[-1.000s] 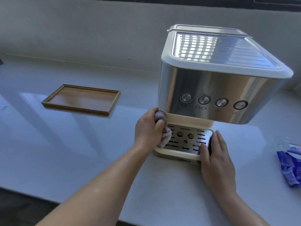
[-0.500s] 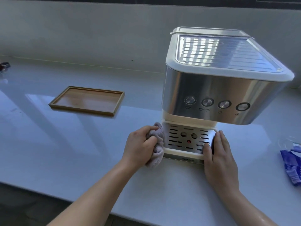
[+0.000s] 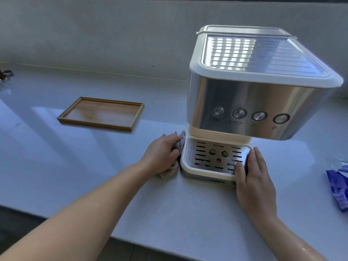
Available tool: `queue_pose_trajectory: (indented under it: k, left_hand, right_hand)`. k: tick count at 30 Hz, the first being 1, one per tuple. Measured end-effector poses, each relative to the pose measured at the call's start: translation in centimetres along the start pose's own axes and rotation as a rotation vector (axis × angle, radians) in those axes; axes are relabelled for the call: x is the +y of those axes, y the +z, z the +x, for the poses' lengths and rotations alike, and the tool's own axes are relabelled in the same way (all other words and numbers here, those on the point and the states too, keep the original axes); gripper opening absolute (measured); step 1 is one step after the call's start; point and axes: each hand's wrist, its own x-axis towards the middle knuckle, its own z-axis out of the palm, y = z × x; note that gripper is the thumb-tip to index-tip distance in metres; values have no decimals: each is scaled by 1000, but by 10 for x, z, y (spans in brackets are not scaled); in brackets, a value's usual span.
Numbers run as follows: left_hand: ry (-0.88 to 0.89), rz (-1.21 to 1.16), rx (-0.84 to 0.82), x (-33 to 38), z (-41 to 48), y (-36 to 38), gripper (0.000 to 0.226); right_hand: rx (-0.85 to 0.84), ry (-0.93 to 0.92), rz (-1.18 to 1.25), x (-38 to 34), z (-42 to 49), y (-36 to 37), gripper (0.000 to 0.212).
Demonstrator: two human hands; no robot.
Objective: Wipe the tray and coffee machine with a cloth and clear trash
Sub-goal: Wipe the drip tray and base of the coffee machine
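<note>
A steel and cream coffee machine [image 3: 263,102] stands on the white counter, with its slotted drip tray [image 3: 214,157] at the base. My left hand [image 3: 162,153] grips a crumpled pale cloth [image 3: 178,147] and presses it against the left side of the machine's base. My right hand [image 3: 252,178] lies flat on the drip tray's front right corner, fingers together, holding nothing. An empty wooden tray [image 3: 101,113] sits on the counter to the left, apart from both hands.
Blue and white crumpled wrapper trash [image 3: 337,189] lies at the right edge of the counter. A small dark object [image 3: 5,74] shows at the far left. A grey wall runs behind; the counter's front edge [image 3: 160,247] is near me.
My left hand slid the cloth from the drip tray's top left corner down onto the left side of the base and along it toward the back. My right hand stayed put.
</note>
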Motion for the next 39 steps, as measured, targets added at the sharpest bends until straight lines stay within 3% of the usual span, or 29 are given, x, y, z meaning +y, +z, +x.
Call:
queue_pose_trajectory:
  k: [6,11,13,15,18,21,24,28,32,36,39]
  left_hand:
    - [72,-131,1,0,-66,-9,28]
    - [-232,-593,319,21,-12,-22,26]
    - [-308,-636,327,34,16,-20,37]
    - [-345,-561,271,47,26,-8,44]
    - [-327,-480,244,51,10,9,23]
    - [-305,-456,290,49,-30,21,17]
    - [-299,-427,370,65,-67,37,26]
    - [-238,-265,379,91,-99,66,55]
    - [-225,-91,265,106,-126,80,56]
    - [7,160,82,121,-138,95,64]
    - [30,254,5,133,-127,95,66]
  right_hand:
    - [2,7,3,-3,0,0,58]
    - [3,-6,12,-1,1,0,56]
    - [0,-11,12,-1,0,-1,56]
    - [0,-9,16,-1,1,-1,56]
    - [0,-3,27,-1,1,-2,56]
    - [-7,7,37,-1,1,-2,56]
    - [-20,30,58,0,2,-2,57]
    - [-23,49,105,2,2,-1,56]
    - [-5,64,182,4,3,-1,54]
    - [46,96,289,-1,0,-9,47]
    - [128,172,377,-4,-8,-28,36]
